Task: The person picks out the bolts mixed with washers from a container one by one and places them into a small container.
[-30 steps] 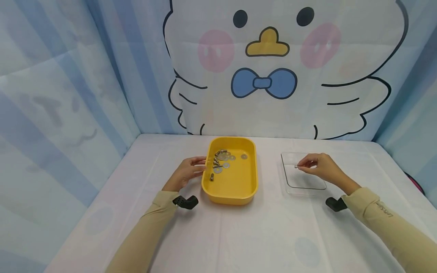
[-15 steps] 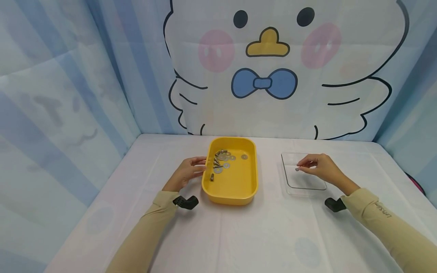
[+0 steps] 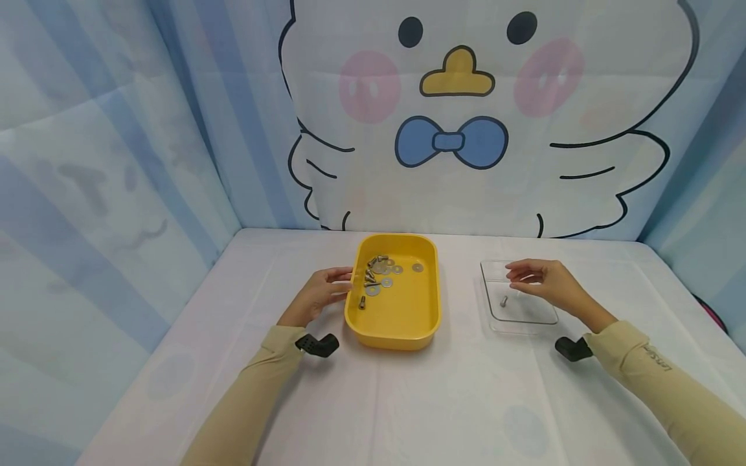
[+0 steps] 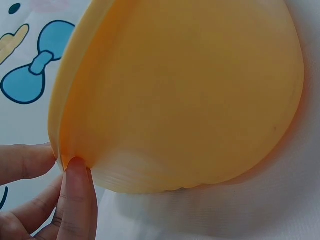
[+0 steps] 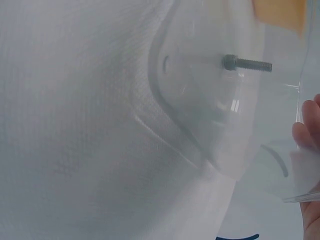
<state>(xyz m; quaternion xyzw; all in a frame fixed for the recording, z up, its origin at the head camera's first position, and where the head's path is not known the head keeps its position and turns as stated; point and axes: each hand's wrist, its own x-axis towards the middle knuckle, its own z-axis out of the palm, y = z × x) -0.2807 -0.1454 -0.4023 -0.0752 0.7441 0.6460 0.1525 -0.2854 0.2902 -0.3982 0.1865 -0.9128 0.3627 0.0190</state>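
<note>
Head view shows a white tabletop (image 3: 408, 401) with a yellow tray (image 3: 408, 323) near its middle and a clear tray (image 3: 524, 317) at the yellow one's 3 o'clock, the two well apart. The left hand (image 3: 317, 298) rests against the yellow tray's 9 o'clock side; in the left wrist view its thumb (image 4: 77, 200) and a finger (image 4: 25, 162) pinch the tray's rim (image 4: 62, 145), the thumb under the lip. Inside the yellow tray, toward its 11 o'clock corner, lies a small heap of bolts (image 3: 368, 275) and flat washers (image 3: 392, 268), with one bolt apart at the 9 o'clock wall and one washer apart toward 1 o'clock.

The right hand (image 3: 544, 285) hovers over the clear tray's 12 o'clock half, fingers loosely spread and holding nothing. A single bolt (image 3: 504, 301) lies on the clear tray's floor toward its 9 o'clock edge, just below the fingertips (image 3: 513, 275) and clear of them. The right wrist view shows this bolt (image 5: 246, 63) lying on its side, its head toward 9 o'clock and its threaded shank toward 3 o'clock, with a fingertip (image 5: 306, 130) of the right hand at the frame's 3 o'clock edge. Both forearms wear tan sleeves (image 3: 653, 369).
</note>
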